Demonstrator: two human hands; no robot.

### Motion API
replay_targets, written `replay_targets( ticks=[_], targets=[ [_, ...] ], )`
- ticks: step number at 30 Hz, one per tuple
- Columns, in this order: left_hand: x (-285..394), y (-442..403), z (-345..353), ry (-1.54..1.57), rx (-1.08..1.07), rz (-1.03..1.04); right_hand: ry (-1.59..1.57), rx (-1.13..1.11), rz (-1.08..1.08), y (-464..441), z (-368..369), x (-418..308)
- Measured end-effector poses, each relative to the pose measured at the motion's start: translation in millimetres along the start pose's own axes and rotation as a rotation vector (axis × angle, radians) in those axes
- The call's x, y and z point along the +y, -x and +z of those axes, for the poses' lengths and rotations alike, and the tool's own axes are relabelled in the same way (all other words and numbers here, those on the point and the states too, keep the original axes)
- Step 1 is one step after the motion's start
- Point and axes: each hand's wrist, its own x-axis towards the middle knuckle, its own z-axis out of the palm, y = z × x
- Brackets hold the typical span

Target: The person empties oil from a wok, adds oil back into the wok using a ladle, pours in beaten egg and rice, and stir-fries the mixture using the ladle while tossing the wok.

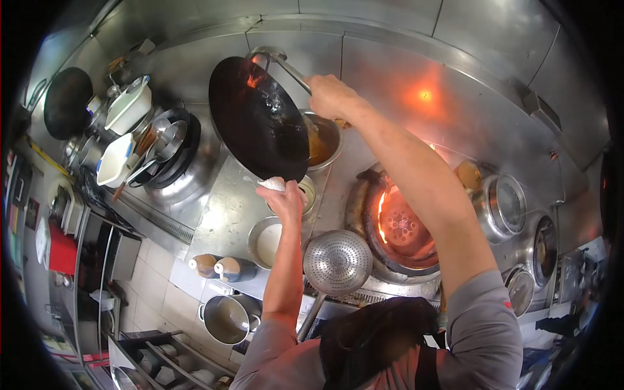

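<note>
A black wok [257,120] is held up and steeply tilted over the steel counter, with a wet sheen inside. My left hand [286,198] is closed at its near rim, a white cloth [273,184] bunched between hand and wok. My right hand [331,97] is closed round the handle of a ladle [268,52], whose bowl is at the wok's far rim. Beside the wok's right edge stands a steel pot [335,153] with brown-orange liquid, partly hidden by the wok. A smaller bowl [307,197] is partly covered by my left hand.
Flames burn in the open stove burner [403,224] under my right arm. A perforated strainer [338,262] lies at its left front. Nearby are a steel bowl [260,242], two bottles [234,268] and a floor-level pot [224,320]. Stacked woks and white tubs [130,107] stand left.
</note>
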Motion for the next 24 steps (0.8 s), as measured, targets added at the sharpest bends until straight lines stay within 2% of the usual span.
replay_targets(
  ticks=[2,3,5,7,9,12,17,24],
  targets=[
    [5.1,0.6,3.4,-0.238,0.146,0.298,-0.064,0.100,-0.002,8.0,0.4,2.4],
    [-0.7,-3.7,3.4,-0.241,0.142,0.295,-0.067,0.097,0.003,11.2,-1.7,5.1],
    [-13.5,-10.8,4.1,-0.456,0.158,0.414,-0.146,0.098,0.047,21.2,-8.2,14.1],
    [-11.7,-7.8,7.2,-0.444,0.135,0.438,-0.184,0.122,0.074,35.1,-14.1,22.1],
    [-16.1,-11.5,6.7,-0.567,0.106,0.562,-0.219,0.145,0.092,46.8,-15.8,33.1],
    [-19.6,-11.6,9.7,-0.638,0.075,0.612,-0.342,0.169,0.085,67.0,-17.7,47.2],
    [-15.5,-9.5,12.5,-0.697,0.007,0.709,-0.608,0.241,0.242,113.0,-28.3,50.9],
    [-1.4,-10.6,14.8,-0.766,-0.044,0.846,-0.675,0.257,0.227,141.8,-38.4,66.9]
  ],
)
